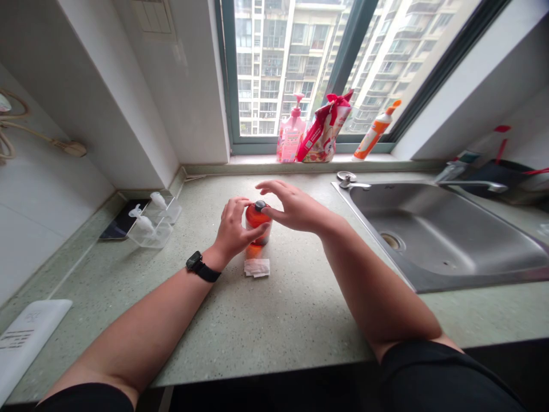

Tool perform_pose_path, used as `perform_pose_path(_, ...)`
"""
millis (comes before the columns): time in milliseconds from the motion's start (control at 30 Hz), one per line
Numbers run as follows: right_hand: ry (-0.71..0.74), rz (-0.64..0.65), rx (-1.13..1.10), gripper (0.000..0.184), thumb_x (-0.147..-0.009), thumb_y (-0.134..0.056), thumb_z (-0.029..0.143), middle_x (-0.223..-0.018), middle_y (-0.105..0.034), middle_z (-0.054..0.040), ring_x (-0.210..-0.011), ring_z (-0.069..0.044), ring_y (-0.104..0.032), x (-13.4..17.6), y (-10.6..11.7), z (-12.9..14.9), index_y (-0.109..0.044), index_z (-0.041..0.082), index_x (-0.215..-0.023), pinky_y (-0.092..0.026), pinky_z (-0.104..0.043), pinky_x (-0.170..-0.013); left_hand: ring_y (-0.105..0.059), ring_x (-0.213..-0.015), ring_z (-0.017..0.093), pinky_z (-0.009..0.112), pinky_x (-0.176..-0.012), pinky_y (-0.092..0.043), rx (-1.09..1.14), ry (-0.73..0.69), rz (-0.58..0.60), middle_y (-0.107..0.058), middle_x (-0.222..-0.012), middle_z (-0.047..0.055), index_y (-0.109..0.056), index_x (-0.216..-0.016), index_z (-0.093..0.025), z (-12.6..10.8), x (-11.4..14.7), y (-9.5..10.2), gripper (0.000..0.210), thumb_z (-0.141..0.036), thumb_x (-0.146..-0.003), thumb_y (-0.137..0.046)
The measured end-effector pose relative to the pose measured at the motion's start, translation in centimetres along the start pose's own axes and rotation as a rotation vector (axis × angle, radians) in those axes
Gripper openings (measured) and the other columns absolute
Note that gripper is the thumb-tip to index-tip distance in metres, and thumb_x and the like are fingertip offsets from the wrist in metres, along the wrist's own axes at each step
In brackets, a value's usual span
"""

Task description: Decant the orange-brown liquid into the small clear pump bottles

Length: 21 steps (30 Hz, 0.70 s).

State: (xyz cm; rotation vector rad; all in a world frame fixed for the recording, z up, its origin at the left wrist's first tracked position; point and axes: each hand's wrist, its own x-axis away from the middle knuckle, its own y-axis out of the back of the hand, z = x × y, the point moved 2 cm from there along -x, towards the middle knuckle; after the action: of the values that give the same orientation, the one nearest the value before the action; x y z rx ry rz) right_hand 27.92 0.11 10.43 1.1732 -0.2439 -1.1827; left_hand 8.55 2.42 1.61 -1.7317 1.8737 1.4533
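An orange bottle (256, 220) with a black cap (260, 205) stands upright on the speckled counter (291, 303). My left hand (235, 229) is wrapped round the bottle's left and near side. Over the bottle's right side, my right hand (288, 206) has its fingers spread, with the thumb close to the cap; I cannot tell whether it touches. Just in front of the bottle lies a small folded white tissue (257, 267). A black watch (203, 267) is on my left wrist.
To the right is a steel sink (446, 229) with a faucet. A pink pump bottle (291, 134), a red bag (328, 129) and an orange squeeze bottle (374, 134) stand on the windowsill. Clear holders (150, 232) with white pump heads sit at left.
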Motion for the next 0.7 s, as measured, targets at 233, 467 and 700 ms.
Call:
perform_pose_path(233,-0.035,0.019,0.03,0.017,-0.095,-0.074,0.037,-0.113,-0.065,-0.0068,-0.105,-0.022,-0.063,-0.4,-1.2,1.6,-0.073,0.024,-0.107,-0.051,-0.039,-0.099,-0.06,-0.125,0.031,0.051,-0.11,-0.051,0.022,0.023,0.023,-0.063,-0.128,0.012,-0.059,-0.123,-0.023,0.3,0.1,-0.1,0.054,-0.056,-0.087,-0.081)
perform_pose_path(467,-0.085,-0.06,0.051,0.031,-0.093,-0.074,0.023,-0.123,-0.067,-0.008,-0.107,-0.023,-0.066,-0.3,0.2,0.2,-0.071,0.024,-0.124,-0.051,-0.038,-0.096,-0.06,-0.126,0.031,0.053,-0.112,-0.05,0.046,0.035,0.03,-0.06,-0.131,0.013,-0.058,-0.125,-0.022,0.4,0.2,0.0,0.058,-0.061,-0.088,-0.079)
perform_pose_path(700,-0.052,0.018,0.068,0.015,-0.096,-0.072,0.027,-0.112,-0.068,-0.0064,-0.099,-0.02,-0.065,0.0,0.4,0.9,-0.076,0.023,-0.11,-0.05,-0.035,-0.09,-0.061,-0.125,0.031,0.053,-0.111,-0.051,0.056,0.038,0.036,-0.061,-0.129,0.012,-0.057,-0.124,-0.023,0.4,0.2,-0.1,0.06,-0.066,-0.088,-0.077)
